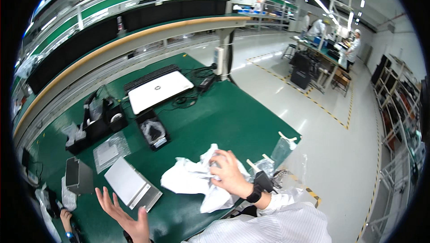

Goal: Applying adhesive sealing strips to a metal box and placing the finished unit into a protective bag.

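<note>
My right hand [230, 175], with a black watch at the wrist, presses curled fingers into a crumpled white soft sheet or bag [188, 176] near the table's front edge. Some fingertips are hidden in its folds. My left hand [123, 214] is raised with fingers spread and holds nothing. Just beyond it lies a flat silver-grey box-shaped device [127, 182] with a lighter strip along its near end. A dark grey box-shaped unit [79, 175] stands farther left.
On the green table [210, 113] are a white laptop [160, 91], a black keyboard [152, 77], cables, black bins [152, 128] and a bubble-wrapped flat piece [110, 152]. Clear plastic bags [282, 149] hang at the right edge. Another person's hand [66, 218] is at lower left.
</note>
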The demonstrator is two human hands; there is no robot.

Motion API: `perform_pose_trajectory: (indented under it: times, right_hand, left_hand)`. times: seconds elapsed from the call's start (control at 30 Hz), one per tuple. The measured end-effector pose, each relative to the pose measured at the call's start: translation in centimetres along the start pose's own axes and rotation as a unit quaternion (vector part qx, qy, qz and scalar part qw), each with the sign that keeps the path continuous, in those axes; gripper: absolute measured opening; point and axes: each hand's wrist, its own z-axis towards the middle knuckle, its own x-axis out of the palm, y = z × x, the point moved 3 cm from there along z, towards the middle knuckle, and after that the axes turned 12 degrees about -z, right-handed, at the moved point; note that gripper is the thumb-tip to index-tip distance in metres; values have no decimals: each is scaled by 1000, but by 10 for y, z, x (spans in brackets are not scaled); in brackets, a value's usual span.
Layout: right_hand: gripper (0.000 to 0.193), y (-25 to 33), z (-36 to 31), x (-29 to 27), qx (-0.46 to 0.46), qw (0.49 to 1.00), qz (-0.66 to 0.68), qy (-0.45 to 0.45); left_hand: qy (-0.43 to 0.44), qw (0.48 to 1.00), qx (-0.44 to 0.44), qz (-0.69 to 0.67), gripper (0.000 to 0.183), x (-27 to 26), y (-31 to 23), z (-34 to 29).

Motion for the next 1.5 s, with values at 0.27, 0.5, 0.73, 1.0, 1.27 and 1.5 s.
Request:
perform_pose_trajectory:
  times: [0.27,0.5,0.73,1.0,1.27,1.5]
  right_hand:
    - [32,59,-6,-32,-23,958,285,34]
    - [49,55,-26,-35,85,732,673,56]
    - [70,61,-50,-57,-82,954,286,-38]
    - [72,45,-86,-51,20,965,263,-10]
    - [62,-57,-179,-96,316,895,151,-277]
    - [62,-171,-281,-37,496,788,-197,-307]
  left_hand:
    - [468,867,52,-165,124,98,-52,-37]
    - [348,790,-227,-451,71,134,-28,-27]
    - [297,818,-275,-409,29,151,-6,-39]
    - [331,663,-420,-524,54,181,-14,-82]
    - [516,648,-356,-434,91,174,-17,-87]
    - [436,685,-411,-414,50,166,6,-83]
